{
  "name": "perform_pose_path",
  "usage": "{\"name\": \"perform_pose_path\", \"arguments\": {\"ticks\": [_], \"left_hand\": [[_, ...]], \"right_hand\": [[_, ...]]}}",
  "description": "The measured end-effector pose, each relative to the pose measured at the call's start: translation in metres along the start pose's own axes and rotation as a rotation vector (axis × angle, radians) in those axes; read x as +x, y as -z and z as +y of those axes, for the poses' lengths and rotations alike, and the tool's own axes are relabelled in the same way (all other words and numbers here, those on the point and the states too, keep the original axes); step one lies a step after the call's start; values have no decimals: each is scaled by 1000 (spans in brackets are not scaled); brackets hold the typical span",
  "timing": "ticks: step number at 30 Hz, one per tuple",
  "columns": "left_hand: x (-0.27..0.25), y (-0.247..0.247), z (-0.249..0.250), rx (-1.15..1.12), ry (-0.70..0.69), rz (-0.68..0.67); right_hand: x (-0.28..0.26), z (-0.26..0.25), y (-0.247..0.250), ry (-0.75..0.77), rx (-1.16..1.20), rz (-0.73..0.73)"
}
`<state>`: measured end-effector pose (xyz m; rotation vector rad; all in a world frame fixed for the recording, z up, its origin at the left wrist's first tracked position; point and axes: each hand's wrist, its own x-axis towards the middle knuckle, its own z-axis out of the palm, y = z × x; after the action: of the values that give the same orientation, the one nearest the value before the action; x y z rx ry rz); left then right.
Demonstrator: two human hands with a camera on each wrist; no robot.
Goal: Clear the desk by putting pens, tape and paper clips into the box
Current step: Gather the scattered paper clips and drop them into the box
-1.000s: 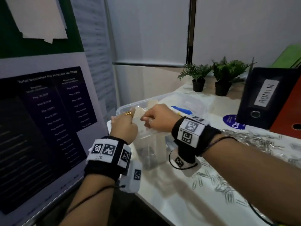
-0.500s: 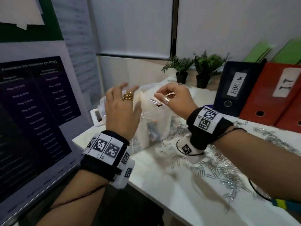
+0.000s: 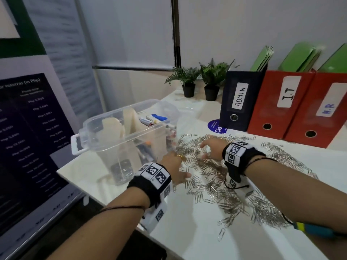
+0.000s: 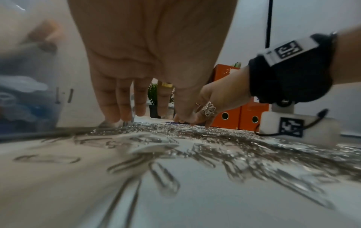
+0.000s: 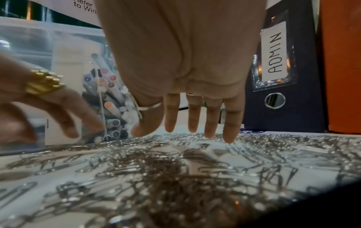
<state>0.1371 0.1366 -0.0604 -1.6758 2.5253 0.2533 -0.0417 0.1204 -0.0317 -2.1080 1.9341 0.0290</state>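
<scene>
Silver paper clips (image 3: 221,177) lie loose under both hands' spread, empty fingers (image 5: 192,117); raking may scatter some off the desk (image 3: 187,231).

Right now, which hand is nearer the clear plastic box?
Left. The left hand is down on the paper clips right beside the clear plastic box; the right hand reaches into the clips farther right.

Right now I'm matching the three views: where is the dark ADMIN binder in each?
Head: ADMIN binder stands upper right, beside the red binders.
Left wrist: not visible; only orange binders.
Right wrist: right side, behind the right hand.
Shared landmark: paper clips.
</scene>
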Motion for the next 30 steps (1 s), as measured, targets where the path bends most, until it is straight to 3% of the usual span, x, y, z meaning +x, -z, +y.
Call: {"name": "perform_pose_path", "arguments": {"ticks": [6, 13, 23, 30], "left_hand": [[45, 10, 20, 15, 137, 0], [68, 10, 35, 188, 98, -92], [79, 5, 38, 37, 155, -50], [82, 9, 41, 19, 157, 25]], "right_hand": [[5, -9, -12, 86, 95, -9], [12, -2, -12, 83, -78, -1], [11, -2, -10, 61, -106, 54], [6, -3, -2, 131, -144, 154]]}}
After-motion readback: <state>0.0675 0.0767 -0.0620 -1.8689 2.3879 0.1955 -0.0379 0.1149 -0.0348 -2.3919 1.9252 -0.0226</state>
